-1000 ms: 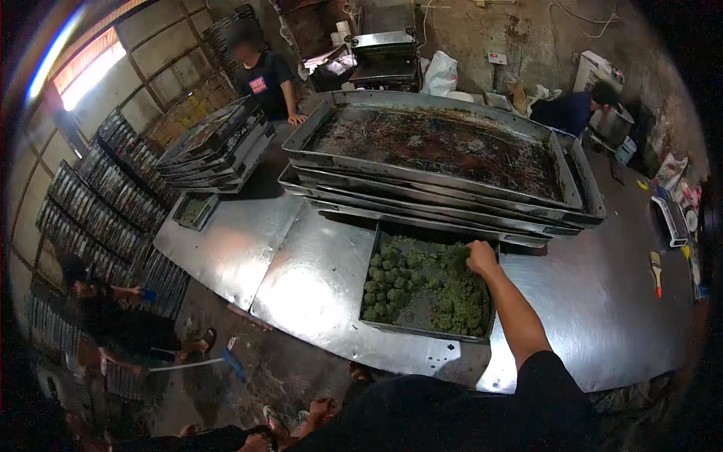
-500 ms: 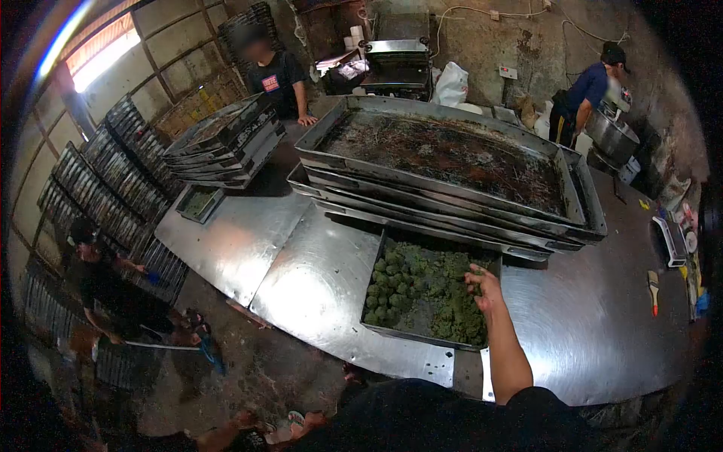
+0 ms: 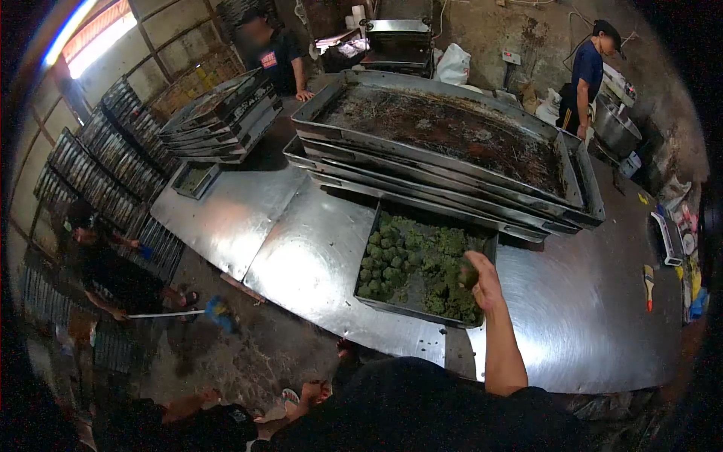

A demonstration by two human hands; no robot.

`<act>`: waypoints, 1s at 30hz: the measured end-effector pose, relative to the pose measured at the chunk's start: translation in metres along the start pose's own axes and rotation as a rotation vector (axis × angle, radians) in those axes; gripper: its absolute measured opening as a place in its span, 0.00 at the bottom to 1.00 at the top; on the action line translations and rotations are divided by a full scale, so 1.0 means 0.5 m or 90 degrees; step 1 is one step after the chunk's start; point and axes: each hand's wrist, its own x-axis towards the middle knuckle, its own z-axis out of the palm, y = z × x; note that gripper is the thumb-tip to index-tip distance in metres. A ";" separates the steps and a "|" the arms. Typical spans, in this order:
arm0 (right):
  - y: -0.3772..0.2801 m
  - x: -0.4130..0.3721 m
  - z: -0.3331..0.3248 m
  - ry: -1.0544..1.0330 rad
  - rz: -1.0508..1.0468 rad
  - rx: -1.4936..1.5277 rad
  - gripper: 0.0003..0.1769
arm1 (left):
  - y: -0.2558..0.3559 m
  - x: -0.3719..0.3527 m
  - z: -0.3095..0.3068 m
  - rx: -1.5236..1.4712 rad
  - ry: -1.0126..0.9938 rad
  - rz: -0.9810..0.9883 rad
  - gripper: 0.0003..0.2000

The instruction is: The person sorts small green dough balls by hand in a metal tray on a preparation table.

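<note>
My right hand is over the right side of a shallow metal tray, its fingers curled round a dark green clump. Round green balls fill the tray's left part. Loose, crumbly green material lies in the middle and right, just beside my hand. I cannot make out my left hand in the view.
Large stacked trays stand behind the green one. More stacked trays and a small tray are at left. A brush lies at right. One person leans at the back, another is by a metal pot, another holds a pole.
The view has shifted slightly. My right hand has closed round a green clump. The person at the back right has straightened up, and the pole's blue end has moved.
</note>
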 end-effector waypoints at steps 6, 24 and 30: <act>-0.068 -0.059 -0.020 -0.105 0.227 0.204 0.19 | -0.072 -0.048 -0.071 0.016 0.026 0.103 0.22; -0.057 -0.104 0.032 -0.067 -0.013 -0.193 0.15 | -0.155 0.057 0.094 0.996 1.120 0.164 0.15; -0.007 -0.070 -0.035 -0.026 -0.155 -0.530 0.22 | -0.147 0.040 0.075 0.874 1.171 0.188 0.15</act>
